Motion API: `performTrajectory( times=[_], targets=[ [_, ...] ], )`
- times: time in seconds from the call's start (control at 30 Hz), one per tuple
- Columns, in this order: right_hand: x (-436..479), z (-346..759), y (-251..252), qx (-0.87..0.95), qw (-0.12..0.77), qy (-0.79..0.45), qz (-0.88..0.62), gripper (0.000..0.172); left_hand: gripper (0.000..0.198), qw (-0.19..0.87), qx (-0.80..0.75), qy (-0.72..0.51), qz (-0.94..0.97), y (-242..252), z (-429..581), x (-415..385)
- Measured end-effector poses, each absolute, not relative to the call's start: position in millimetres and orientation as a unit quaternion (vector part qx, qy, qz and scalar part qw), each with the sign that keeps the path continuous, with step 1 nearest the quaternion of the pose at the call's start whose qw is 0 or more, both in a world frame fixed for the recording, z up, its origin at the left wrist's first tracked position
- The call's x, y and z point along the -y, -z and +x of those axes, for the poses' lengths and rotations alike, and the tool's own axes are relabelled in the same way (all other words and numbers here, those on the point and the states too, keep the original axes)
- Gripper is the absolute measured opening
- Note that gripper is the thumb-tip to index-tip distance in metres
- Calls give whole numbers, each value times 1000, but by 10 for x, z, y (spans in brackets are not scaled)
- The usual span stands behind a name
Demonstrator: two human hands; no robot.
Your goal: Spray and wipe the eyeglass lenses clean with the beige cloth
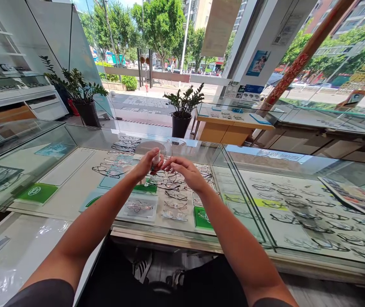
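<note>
My left hand (149, 164) is wrapped around a small white bottle (157, 157), held upright above the glass counter. Close beside it, my right hand (187, 170) has its fingertips pinched on what looks like a thin-framed pair of eyeglasses (169, 163); much of the frame is hidden by the fingers or blends with the background. Below both hands, several eyeglasses (176, 195) lie in rows. A clear tray (139, 207) with glasses in it sits nearer to me, and a green card (203, 217) lies to its right.
A glass display case (285, 204) with several frames extends to the right, with a magazine (355, 196) on top. Another green card (37, 193) lies at left. Potted plants (182, 123) stand beyond the counter, near a wooden display table (230, 128) and large windows.
</note>
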State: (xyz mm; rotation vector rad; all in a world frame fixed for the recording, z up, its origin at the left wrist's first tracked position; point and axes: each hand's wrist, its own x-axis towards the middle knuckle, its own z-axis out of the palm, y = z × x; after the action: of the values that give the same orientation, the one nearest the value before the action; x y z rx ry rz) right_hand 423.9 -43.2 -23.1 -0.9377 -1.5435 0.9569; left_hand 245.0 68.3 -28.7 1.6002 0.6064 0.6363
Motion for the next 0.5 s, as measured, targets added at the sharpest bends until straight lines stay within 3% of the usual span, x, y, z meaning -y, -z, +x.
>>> performTrajectory(
  times=[0.2,0.5],
  targets=[
    [398,4269,259,611,556,-408,-389,25,75,647,-207,-272,682,325,2432,-720],
    [344,4299,297,523,620,-453,-369,27,76,586,-152,-177,776,300,2426,-635]
  ],
)
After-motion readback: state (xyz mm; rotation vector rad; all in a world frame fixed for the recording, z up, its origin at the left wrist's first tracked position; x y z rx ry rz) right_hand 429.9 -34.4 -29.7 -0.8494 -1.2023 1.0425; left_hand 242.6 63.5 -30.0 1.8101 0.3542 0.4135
